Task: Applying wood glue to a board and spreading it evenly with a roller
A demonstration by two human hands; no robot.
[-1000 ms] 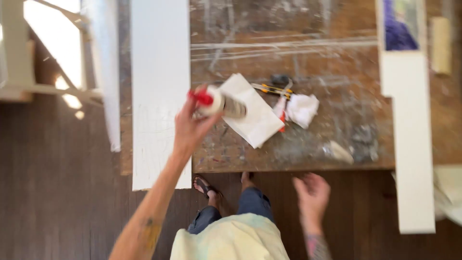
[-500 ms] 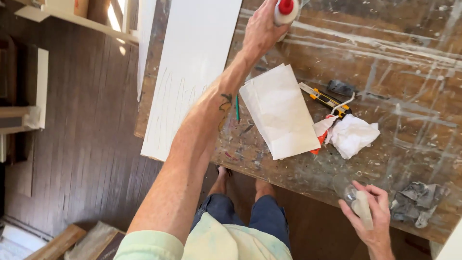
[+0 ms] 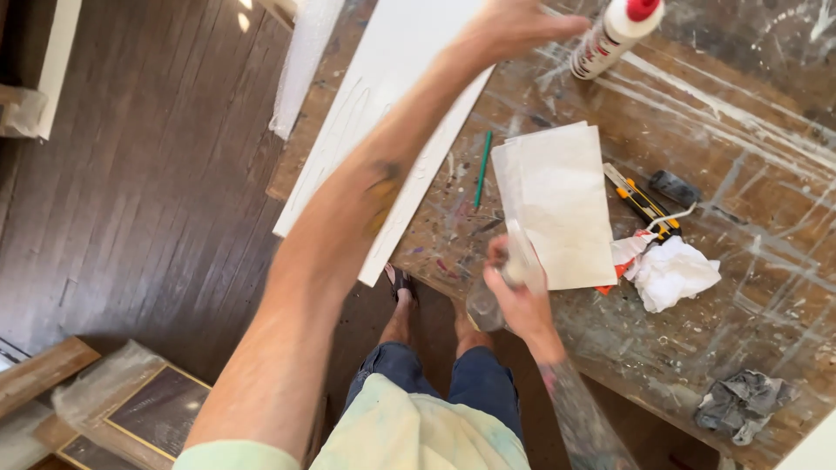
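Note:
My left hand reaches out over the paint-stained workbench, fingers apart, their tips just beside a white glue bottle with a red cap that stands on the bench. Whether they touch it is unclear. My right hand is at the bench's near edge, closed around a blurred, pale, translucent crumpled thing; what it is I cannot make out. A white sheet of paper lies just beyond that hand.
A long white board lies along the bench's left side, a green pencil beside it. To the right lie a yellow-black utility knife, a white rag and a grey rag. Wrapped frames sit on the dark wood floor.
My left hand has set the glue bottle down farther out on the bench and opened. My right hand has moved left along the near edge, toward the paper, still holding its pale thing.

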